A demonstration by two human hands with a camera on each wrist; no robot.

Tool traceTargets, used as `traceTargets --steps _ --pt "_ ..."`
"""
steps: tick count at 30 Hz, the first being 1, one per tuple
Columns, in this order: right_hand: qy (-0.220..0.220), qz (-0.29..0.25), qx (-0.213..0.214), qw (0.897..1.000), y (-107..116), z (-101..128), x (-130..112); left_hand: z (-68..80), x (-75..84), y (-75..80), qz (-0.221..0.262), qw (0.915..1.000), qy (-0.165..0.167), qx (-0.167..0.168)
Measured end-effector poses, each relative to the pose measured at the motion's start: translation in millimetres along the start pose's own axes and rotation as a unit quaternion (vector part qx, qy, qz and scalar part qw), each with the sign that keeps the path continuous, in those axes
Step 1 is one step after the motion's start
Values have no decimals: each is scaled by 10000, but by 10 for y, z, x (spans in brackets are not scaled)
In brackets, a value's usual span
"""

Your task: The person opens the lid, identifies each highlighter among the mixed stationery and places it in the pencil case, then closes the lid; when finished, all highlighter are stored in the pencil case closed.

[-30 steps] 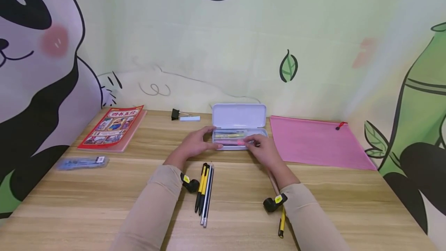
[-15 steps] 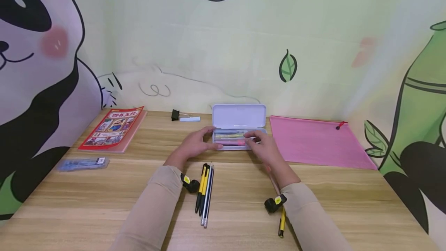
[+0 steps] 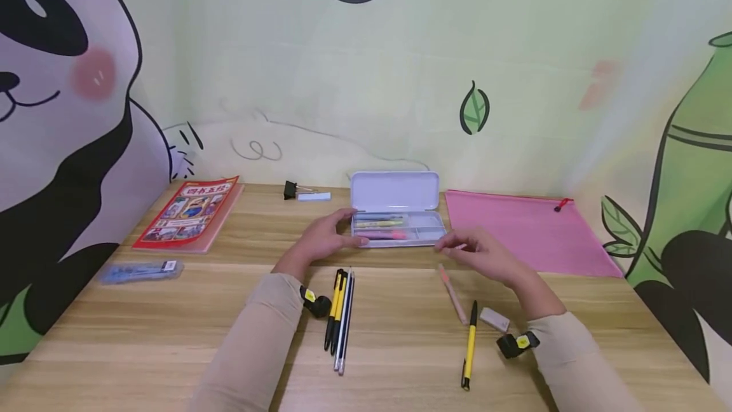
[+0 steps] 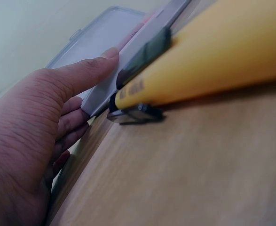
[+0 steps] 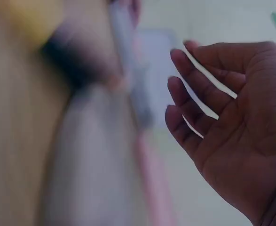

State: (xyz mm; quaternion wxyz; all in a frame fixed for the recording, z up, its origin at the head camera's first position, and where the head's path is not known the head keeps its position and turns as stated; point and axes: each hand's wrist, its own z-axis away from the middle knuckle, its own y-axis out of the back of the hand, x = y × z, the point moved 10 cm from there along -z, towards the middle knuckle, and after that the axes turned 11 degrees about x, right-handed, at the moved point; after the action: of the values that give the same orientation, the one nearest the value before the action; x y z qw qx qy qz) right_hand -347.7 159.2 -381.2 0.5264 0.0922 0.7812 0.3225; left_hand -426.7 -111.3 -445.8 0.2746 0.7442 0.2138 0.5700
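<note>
Desk: wood-grain top (image 3: 171,310) under my sleeves; pencil case (image 3: 397,208) open at 12 o'clock.
Wall: panda mural (image 3: 63,113) at 9 o'clock.
Hands: my left hand (image 3: 320,243) touches the case; my right hand (image 3: 486,258) hovers loose, empty, at 2 o'clock.

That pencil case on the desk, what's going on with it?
A person sits at a wooden desk with an open pencil case that has pens inside. The left hand rests against the case's left end. The right hand hovers empty beside it, above a pink pencil, a yellow pen and an eraser.
</note>
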Motion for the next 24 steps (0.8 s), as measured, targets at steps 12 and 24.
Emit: traceTargets --steps 12,24 --pt "382 -146 -661 9970 -294 253 332 -13 -14 -5 -18 10000 -14 -62" --pt "1349 405 -527 9886 -466 199 112 -26 -17 -11 -56 10000 18 -43"
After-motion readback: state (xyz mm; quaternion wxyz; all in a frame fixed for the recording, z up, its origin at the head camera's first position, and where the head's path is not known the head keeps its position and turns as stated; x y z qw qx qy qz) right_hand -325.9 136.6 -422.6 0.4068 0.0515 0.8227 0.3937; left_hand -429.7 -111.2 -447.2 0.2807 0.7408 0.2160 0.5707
